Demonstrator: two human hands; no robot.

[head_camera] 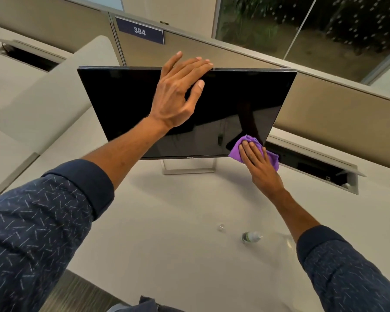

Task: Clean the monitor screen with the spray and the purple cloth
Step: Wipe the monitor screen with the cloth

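A black monitor [126, 102] stands on a silver stand on the white desk, its screen dark and glossy. My left hand [178, 91] grips the monitor's top edge near the middle, fingers over the rim and thumb on the screen. My right hand [259, 163] presses the purple cloth [248, 143] flat against the screen's lower right corner. A small spray bottle [251, 237] lies on its side on the desk near my right forearm, with a small clear cap [221, 227] lying to its left.
The white desk [167, 221] carries the monitor stand [188, 166]. An open cable tray [313, 167] sits behind the monitor at right, another at far left [27, 55]. A beige partition with a "384" sign [140, 31] runs behind; windows lie beyond.
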